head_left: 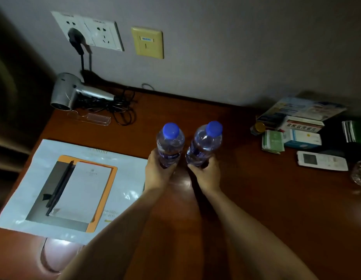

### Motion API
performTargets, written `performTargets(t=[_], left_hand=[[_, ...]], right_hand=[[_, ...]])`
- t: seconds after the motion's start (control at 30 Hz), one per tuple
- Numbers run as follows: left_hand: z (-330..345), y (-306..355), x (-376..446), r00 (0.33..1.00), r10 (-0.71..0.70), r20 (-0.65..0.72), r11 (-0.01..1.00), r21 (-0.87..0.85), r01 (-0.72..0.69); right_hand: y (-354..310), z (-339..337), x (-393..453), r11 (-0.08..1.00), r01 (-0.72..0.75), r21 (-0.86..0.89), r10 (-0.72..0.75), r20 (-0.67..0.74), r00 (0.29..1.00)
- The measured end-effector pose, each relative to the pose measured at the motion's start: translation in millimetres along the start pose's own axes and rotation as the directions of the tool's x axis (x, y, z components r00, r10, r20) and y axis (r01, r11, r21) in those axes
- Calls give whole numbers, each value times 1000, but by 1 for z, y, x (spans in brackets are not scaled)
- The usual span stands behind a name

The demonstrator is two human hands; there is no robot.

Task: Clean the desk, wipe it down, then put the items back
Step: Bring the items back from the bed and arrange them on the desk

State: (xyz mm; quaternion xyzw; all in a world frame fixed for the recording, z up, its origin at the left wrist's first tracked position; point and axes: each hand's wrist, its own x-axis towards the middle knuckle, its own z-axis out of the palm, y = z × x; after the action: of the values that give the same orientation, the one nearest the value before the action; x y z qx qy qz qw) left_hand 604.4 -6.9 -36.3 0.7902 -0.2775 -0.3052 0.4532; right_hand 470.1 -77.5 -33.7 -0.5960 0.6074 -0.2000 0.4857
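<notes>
A: nearest the lens, two bare forearms run up the middle; left hand has its fingers curled round the lower body of the left bottle; right hand has its fingers wrapped round the base of the right bottle; both grasping, nothing released.

B: where are the bottles?

A: mid-bench, side by side, close but apart; blue caps on, tilted slightly away from the camera; can't tell if the bases touch the wood or hang just above it.

B: handling?

A: clear thin plastic, look full, so fairly heavy for the size; walls will dent if squeezed; smooth and probably slippery; a low grip makes them top-heavy, better round the labelled waist; caps shut, so I'd judge spill risk low.

B: outward?

A: white placemat to the left, carrying an orange tray with a notepad and pen; hair dryer with tangled cord and a clear comb at the back left; boxes and packets back right, remote and a glass at the right edge.

B: stage?

A: my guess is clearing or returning items; can't tell which.
</notes>
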Motion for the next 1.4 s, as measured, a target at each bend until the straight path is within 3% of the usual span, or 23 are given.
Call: performTargets(t=[0.37, 0.73, 1.4], left_hand=[[-7, 19, 80, 996, 70, -57, 997, 43, -68], [-18, 31, 140, 996, 31, -86, 999, 29, -29], [-21, 32, 180, 990, 22, -137, 1000, 0, -22]], right_hand=[[-13, 20, 65, 987, 129, -91, -135, -63, 989], [-47, 54, 114, 988, 130, -84, -132, -12, 991], [-89, 94, 143, 969, 168, -179, -182, -61, 981]])
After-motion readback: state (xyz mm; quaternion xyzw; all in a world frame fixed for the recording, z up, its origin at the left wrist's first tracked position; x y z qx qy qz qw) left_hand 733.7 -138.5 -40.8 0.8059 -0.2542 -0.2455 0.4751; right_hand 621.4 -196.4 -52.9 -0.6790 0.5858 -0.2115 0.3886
